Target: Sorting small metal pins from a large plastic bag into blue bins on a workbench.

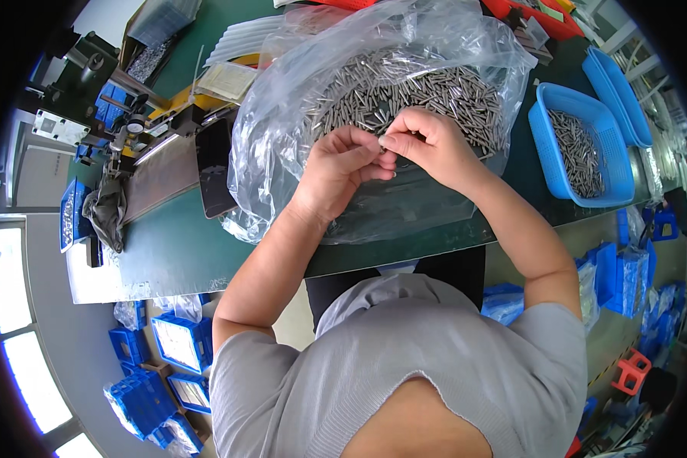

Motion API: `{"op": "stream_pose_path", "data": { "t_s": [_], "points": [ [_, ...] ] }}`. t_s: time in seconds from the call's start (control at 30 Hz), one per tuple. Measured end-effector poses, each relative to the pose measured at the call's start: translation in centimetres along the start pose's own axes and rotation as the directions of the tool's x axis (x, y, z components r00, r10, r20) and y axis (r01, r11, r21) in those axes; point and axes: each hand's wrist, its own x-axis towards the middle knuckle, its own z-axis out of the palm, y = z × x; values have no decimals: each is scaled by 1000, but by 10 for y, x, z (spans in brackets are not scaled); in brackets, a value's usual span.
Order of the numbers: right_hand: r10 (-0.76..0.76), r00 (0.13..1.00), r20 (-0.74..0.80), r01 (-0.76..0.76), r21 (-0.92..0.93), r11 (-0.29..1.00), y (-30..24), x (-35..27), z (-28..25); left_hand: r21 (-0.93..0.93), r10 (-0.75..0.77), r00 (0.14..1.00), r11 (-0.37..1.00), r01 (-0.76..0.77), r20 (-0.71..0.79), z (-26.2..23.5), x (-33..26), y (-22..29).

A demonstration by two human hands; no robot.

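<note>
Left hand (343,164) and right hand (427,141): fingertips pinched together on one small metal pin (382,143) | Location: above pin heap (404,88) in clear bag (282,153), mid green table (175,244) | Advice: grip kept light, pin held over heap so drops are caught.

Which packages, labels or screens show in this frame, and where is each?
Clear plastic bag: table centre, crumpled, holding grey metal pins, under both hands.
Dark screen: flat slab left of the bag, unlit.
Clear packet: beyond the screen, flat, pale contents.
Wrapped blue boxes: stacked lower right, in clear film.
</note>
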Motion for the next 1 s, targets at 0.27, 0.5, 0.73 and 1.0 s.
{"op": "stream_pose_path", "data": {
  "t_s": [0.27, 0.5, 0.73, 1.0],
  "points": [
    [221, 975, -24, -209, 239, 948, 8, 3, -4, -17, 28, 995, 999, -29, -97, 4, 1, 4],
    [422, 876, 233, -452, 702, 551, 14, 6, -21, -40, 124, 949, 989, -141, -290, -1, -1, 11],
    [-109, 981, 158, 170, -447, 878, 15, 0, 6, -59, 136, 946, 985, -160, -296, 0, -1, 13],
    [-2, 966, 260, 132, -482, 866, 14, -4, -9, -47, 135, 958, 987, -151, -255, -1, -1, 12]
  ]
}}
